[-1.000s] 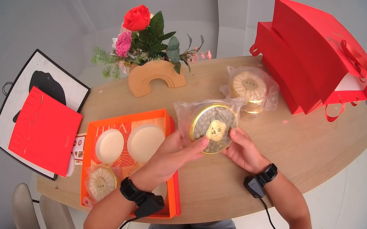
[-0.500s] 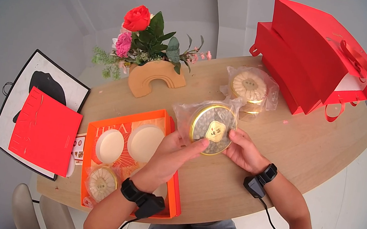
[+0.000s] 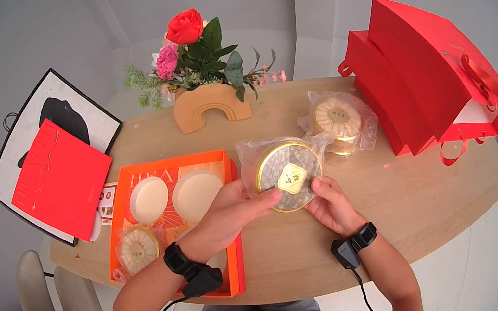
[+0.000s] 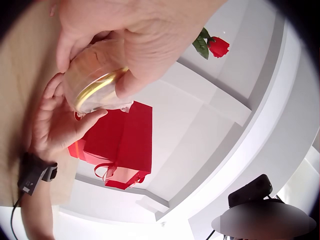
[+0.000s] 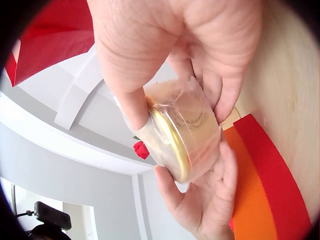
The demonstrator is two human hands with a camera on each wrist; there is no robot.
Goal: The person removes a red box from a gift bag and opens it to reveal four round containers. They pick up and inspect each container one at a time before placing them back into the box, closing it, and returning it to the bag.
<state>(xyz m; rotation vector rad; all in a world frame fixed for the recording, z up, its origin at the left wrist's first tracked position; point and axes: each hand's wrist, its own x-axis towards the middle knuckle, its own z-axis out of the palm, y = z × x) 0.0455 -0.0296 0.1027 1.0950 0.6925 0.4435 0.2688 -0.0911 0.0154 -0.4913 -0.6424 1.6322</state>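
Both hands hold a round, gold-rimmed jar (image 3: 271,171) in a clear plastic bag, above the table. Small greyish balls show through its lid, which carries a gold label (image 3: 292,178) and faces up toward the head camera. My left hand (image 3: 227,212) grips the left side, thumb over the lid's lower edge. On the right side, my right hand (image 3: 333,206) pinches the rim, its thumb on top. In the right wrist view the bagged jar (image 5: 192,127) sits between the fingers of both hands, its clear side wall showing.
An orange box (image 3: 238,264) with round white recesses and one bagged jar (image 3: 138,250) lies left of the hands. Bagged jars (image 3: 338,118) are stacked behind. A red gift bag (image 3: 406,83) stands back right, a flower vase (image 3: 211,104) back left, and a red folder (image 3: 62,180) at far left.
The held jar has tipped slightly between the hands; its label catches more light and sits a little lower. Both hands keep their hold, almost in place.
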